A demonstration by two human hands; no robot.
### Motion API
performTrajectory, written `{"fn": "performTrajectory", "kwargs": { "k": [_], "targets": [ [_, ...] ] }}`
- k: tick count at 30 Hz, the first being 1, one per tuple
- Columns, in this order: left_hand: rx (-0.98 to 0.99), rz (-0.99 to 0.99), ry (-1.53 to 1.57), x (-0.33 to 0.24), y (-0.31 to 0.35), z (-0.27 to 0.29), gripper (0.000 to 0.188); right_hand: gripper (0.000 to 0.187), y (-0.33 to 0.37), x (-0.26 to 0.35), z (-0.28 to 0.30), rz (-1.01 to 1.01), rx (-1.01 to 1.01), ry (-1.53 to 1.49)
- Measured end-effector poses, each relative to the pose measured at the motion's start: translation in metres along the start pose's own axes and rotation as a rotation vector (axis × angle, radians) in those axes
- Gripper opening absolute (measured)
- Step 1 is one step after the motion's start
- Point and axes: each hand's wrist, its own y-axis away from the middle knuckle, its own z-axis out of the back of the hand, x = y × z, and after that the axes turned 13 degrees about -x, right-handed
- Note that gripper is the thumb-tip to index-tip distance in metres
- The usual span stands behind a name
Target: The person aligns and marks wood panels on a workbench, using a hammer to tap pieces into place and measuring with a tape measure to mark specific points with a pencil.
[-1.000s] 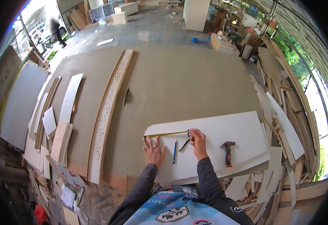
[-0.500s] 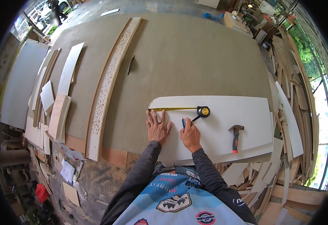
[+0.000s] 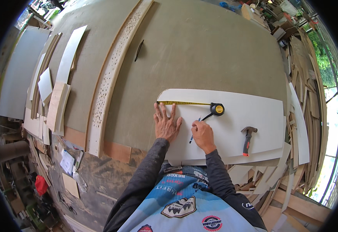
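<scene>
My left hand (image 3: 167,127) lies with outstretched fingers on the left end of a white board (image 3: 231,131). Its fingertips touch the yellow tape blade near the blade's end. That blade runs right across the board to a black and yellow tape measure (image 3: 217,109), which has a dark wrist strap. To the right, my right hand (image 3: 203,136) is closed around a slim blue pencil (image 3: 191,138), slanted over the board below the tape. A claw hammer (image 3: 247,141) with a grey and red handle rests on the board's right part.
A long speckled plank (image 3: 112,63) crosses the brown worktable (image 3: 200,50) at left. Farther left lie white and wooden offcuts (image 3: 58,104). A small dark curved strip (image 3: 139,50) is on the table. Scrap boards (image 3: 306,104) are piled along the right side.
My right hand has turned, and the pencil in it now slants differently, with its lower part showing beneath the fingers. The left hand stays on the tape. The whole view has shifted.
</scene>
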Motion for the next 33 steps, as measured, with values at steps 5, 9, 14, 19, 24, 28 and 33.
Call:
{"fn": "performTrajectory", "kwargs": {
  "k": [5,9,14,19,24,28,33],
  "targets": [
    [-0.01,0.032,-0.027,0.009,0.004,0.003,0.069,0.047,-0.024,0.023,0.034,-0.14,0.14,-1.035],
    [0.003,0.015,-0.011,0.001,0.0,0.001,0.068,0.035,-0.046,0.026,0.003,-0.13,-0.111,-1.117],
    [-0.008,0.012,0.028,0.003,-0.001,0.004,0.067,0.033,-0.07,0.032,-0.055,-0.218,-0.186,-1.112],
    [-0.015,0.072,0.107,0.006,0.0,0.002,0.082,0.029,-0.07,0.026,-0.081,-0.202,-0.289,-0.889],
    [0.02,0.091,0.125,0.01,0.001,0.001,0.093,0.025,-0.066,0.02,-0.086,-0.062,-0.266,-0.642],
    [-0.016,0.055,0.123,0.011,0.001,-0.001,0.093,0.023,-0.065,0.024,-0.086,0.012,-0.26,-0.614],
    [-0.014,0.042,0.116,0.012,0.001,-0.001,0.094,0.024,-0.067,0.023,-0.087,0.059,-0.29,-0.582]
  ]
}}
